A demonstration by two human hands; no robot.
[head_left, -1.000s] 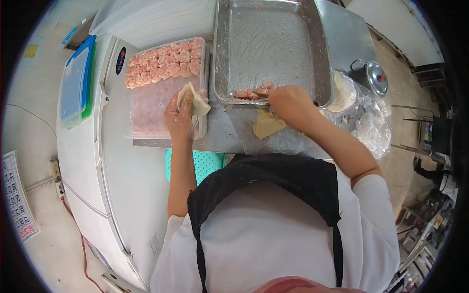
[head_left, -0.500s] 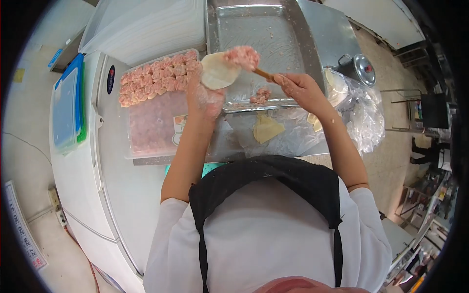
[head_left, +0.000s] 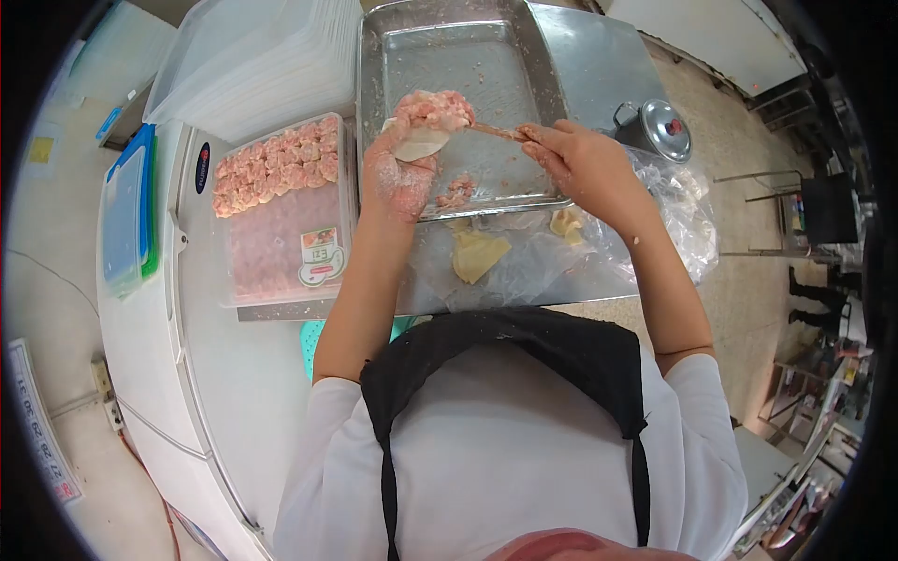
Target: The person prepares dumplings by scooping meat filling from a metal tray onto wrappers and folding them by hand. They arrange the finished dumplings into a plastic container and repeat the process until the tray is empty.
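A round dough wrapper (head_left: pixel 421 144) lies on my left hand (head_left: pixel 398 178), which is dusted with flour and curled under it. Minced meat (head_left: pixel 435 109) covers the upper part of the wrapper. My right hand (head_left: pixel 572 161) is closed on a wooden stick (head_left: pixel 499 134), whose far end meets the meat. Both hands are over the near part of a metal tray (head_left: pixel 374 65), where a small lump of meat (head_left: pixel 456 192) lies. To the left, a plastic box (head_left: pixel 348 187) holds rows of meat dumplings (head_left: pixel 281 161).
Stacked clear plastic containers (head_left: pixel 271 70) stand at the back left. Loose wrappers (head_left: pixel 479 254) and plastic film (head_left: pixel 687 210) lie on the metal table (head_left: pixel 599 56). A lidded pot (head_left: pixel 666 131) is on the right. Someone's dark-clothed legs (head_left: pixel 818 299) show at the far right.
The meat on the stick has moved left and onto the wrapper in my left hand. My left fingers have curled up around the wrapper. The view has shifted slightly, so the table appears further left.
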